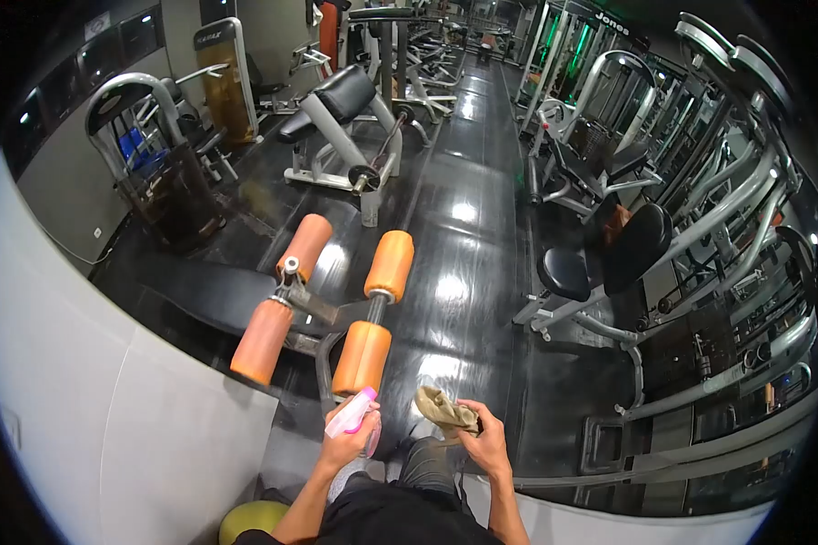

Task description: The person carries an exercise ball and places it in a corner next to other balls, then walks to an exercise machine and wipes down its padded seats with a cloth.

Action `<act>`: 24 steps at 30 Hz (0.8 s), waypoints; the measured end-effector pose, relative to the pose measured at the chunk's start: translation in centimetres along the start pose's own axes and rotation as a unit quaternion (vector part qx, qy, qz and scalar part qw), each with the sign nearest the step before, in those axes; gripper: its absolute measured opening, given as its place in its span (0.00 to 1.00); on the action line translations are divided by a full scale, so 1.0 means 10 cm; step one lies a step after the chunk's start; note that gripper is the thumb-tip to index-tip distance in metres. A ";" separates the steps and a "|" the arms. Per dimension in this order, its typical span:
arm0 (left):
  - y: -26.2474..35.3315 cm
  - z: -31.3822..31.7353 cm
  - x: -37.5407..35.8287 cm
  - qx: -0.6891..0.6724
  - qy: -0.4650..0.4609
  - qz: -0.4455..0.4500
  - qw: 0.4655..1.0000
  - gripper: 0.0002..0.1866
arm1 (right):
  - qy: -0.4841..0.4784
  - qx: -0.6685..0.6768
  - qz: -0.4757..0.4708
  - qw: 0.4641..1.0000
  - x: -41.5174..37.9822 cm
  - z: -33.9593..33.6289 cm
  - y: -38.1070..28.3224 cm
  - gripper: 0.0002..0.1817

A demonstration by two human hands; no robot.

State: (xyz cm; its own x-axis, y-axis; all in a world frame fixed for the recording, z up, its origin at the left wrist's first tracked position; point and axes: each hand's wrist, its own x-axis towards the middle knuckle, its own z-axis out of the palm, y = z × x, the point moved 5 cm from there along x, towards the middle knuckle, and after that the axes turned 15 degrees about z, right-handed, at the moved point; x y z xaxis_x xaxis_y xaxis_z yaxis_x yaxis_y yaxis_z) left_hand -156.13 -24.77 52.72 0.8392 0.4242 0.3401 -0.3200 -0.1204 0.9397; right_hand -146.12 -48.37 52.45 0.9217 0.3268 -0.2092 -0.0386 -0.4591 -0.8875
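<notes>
My left hand (344, 445) is closed around a spray bottle (354, 411) with a white and pink head; part of the bottle is hidden by my fingers. To the right, my right hand (486, 442) grips a crumpled olive-brown cloth (445, 411) that hangs out toward the left. The two hands are apart, in front of my body. Just beyond the bottle is an orange foam roller (362, 357) of a bench machine. Behind it sit a second orange roller (391, 265) and two redder ones, the nearer (264, 341) at the left.
A black bench pad (204, 291) extends left from the rollers, along a white wall (173, 409). A preacher curl bench (341, 100) with a barbell stands ahead. Seated machines (600, 254) line the right side. A shiny black floor aisle (459, 209) runs between. A yellow-green ball (250, 520) lies at lower left.
</notes>
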 end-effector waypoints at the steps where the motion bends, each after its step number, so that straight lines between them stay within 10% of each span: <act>1: -0.07 0.05 0.18 0.011 -0.014 -0.004 1.000 0.05 | 0.018 0.000 -0.016 1.000 0.16 -0.05 -0.01 0.27; 7: -0.55 0.51 1.22 -0.036 0.007 -0.021 0.999 0.06 | 0.075 0.018 -0.107 0.991 1.29 -0.44 -0.10 0.28; 24: -1.64 1.68 4.22 -0.030 0.088 0.000 0.996 0.09 | -0.074 0.466 0.098 0.876 4.93 -1.25 -0.21 0.31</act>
State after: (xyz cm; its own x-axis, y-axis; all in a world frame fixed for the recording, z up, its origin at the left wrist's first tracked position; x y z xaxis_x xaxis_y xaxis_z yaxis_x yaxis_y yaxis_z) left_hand -108.09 -19.99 52.20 0.7515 0.5753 0.3230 -0.3498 -0.0676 0.9344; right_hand -95.83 -41.61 49.12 0.8041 0.4527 -0.3852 -0.5531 0.3324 -0.7639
